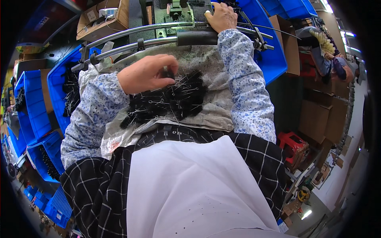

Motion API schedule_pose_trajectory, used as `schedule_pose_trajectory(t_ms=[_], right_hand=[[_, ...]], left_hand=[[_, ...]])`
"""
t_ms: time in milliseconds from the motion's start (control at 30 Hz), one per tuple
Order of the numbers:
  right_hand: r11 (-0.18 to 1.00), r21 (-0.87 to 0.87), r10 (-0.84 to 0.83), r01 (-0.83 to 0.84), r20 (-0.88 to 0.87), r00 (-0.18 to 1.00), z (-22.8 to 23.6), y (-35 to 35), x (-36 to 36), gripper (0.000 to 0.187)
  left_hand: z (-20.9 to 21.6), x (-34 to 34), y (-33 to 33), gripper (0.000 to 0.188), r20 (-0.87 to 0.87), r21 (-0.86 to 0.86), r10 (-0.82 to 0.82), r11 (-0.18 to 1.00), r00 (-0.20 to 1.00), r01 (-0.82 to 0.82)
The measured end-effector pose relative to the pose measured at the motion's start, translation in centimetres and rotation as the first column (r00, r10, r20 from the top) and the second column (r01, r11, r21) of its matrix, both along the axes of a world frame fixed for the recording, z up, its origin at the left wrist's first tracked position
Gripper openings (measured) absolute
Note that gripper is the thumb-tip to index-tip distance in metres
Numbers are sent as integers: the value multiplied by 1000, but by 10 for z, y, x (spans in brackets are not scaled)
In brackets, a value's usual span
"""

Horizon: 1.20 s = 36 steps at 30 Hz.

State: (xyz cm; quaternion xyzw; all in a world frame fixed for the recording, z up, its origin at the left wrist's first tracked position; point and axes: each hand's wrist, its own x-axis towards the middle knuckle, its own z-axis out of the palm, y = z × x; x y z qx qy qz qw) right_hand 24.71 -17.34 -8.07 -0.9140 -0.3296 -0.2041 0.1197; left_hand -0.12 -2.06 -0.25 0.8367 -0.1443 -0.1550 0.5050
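Observation:
My left hand [149, 73] hovers over a pile of black wire-stemmed brushes [170, 100] with bare looped wire ends. Its fingers are curled, and a dark bristly piece, apparently one brush, shows between fingers and thumb. The pile rests on a stained whitish cloth [217, 105] across my lap. Farther off, my right hand [223, 18] is bent over the right side of a metal bench machine [174, 18]. What its fingers grip is hidden. Left of that hand, a thin dark coil or brush [196, 2] sits on the machine.
Two curved metal rails [158, 42] with a dark sleeve cross in front of the machine. Blue bins [274, 59] flank it; the left bin [55, 93] holds more brushes. A cardboard box [104, 20] stands back left. At right are a red machine [293, 146] and another person [337, 65].

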Motion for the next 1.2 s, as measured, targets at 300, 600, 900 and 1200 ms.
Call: schedule_pose_trajectory(t_ms=[300, 600, 900, 1200], right_hand=[[996, 78, 43, -39, -51, 998, -17, 38, -19, 25], [999, 34, 38, -37, -2, 999, -10, 58, -34, 17], [996, -61, 60, -64, -63, 996, -17, -11, 32, 24], [970, -243, -32, 26, -18, 999, 31, -26, 57, 23]], left_hand=[[4, -3, 14, 24, 56, 34, 50, 998, 997, -52], [8, 1, 16, 23, 60, 58, 45, 997, 997, -49], [9, -3, 33, 25, 142, 2, 144, 989, 979, -145], [1, 17, 13, 23, 209, 2, 110, 994, 972, -113]])
